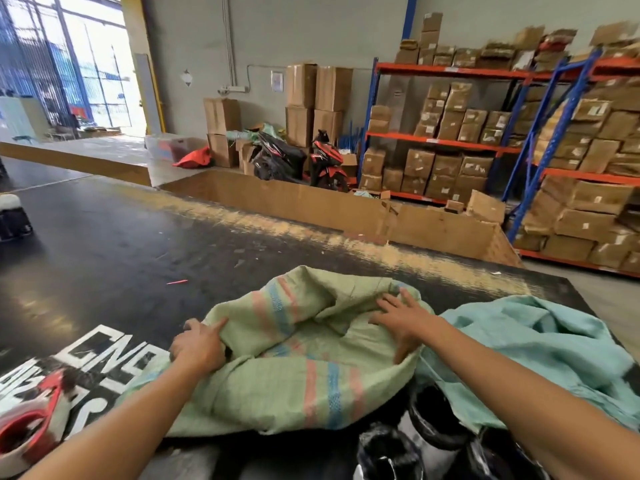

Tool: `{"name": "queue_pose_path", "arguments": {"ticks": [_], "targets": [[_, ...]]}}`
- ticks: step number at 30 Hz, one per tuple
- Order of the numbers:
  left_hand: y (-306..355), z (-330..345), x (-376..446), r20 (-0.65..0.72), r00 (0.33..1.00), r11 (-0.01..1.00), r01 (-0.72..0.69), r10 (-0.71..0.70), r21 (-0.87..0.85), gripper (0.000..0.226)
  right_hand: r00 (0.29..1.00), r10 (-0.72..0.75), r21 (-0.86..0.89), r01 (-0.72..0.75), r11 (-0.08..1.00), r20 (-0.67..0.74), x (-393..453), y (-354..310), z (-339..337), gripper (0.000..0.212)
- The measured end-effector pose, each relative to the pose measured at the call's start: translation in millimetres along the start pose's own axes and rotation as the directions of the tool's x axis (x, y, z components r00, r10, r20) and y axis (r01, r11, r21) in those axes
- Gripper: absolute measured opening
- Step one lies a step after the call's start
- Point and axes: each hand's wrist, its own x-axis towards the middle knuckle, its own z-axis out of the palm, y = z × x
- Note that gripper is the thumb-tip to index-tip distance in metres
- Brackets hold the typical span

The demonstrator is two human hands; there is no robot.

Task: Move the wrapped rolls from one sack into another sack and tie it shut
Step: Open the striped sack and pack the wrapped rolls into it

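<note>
A pale green woven sack point(298, 358) with pink and blue stripes lies crumpled on the black table in front of me. My left hand point(199, 344) pinches its left edge. My right hand point(403, 322) lies flat with fingers spread on the sack's right side. To the right a teal sack point(540, 344) is bunched up, touching the green one. Dark rolls in shiny plastic wrap point(429, 434) show at the bottom edge, between the two sacks. How many rolls are inside either sack is hidden.
A red tape dispenser point(24, 427) sits at the lower left on the black table point(114, 244) with white lettering. Beyond the table stand cardboard walls, two motorbikes point(298, 161), stacked boxes and blue-orange shelving point(485, 140) full of cartons.
</note>
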Motion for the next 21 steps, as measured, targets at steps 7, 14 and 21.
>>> {"name": "queue_pose_path", "arguments": {"ticks": [7, 14, 21], "targets": [[11.8, 5.4, -6.6, -0.033, 0.996, 0.994, 0.079, -0.081, -0.069, 0.073, 0.997, -0.010, -0.036, 0.007, 0.999, -0.074, -20.3, 2.0, 14.4, 0.089], [79.0, -23.2, -64.3, -0.208, 0.939, 0.959, -0.284, 0.273, -0.024, 0.043, 0.818, 0.025, 0.437, 0.281, 0.854, -0.574, -68.4, -19.4, 3.2, 0.031], [130.2, -20.6, -155.6, 0.226, 0.286, 0.337, -0.912, 0.931, -0.235, 0.025, 0.971, 0.049, 0.523, 0.083, 0.848, -0.235, -139.4, -27.5, 3.6, 0.044]]}}
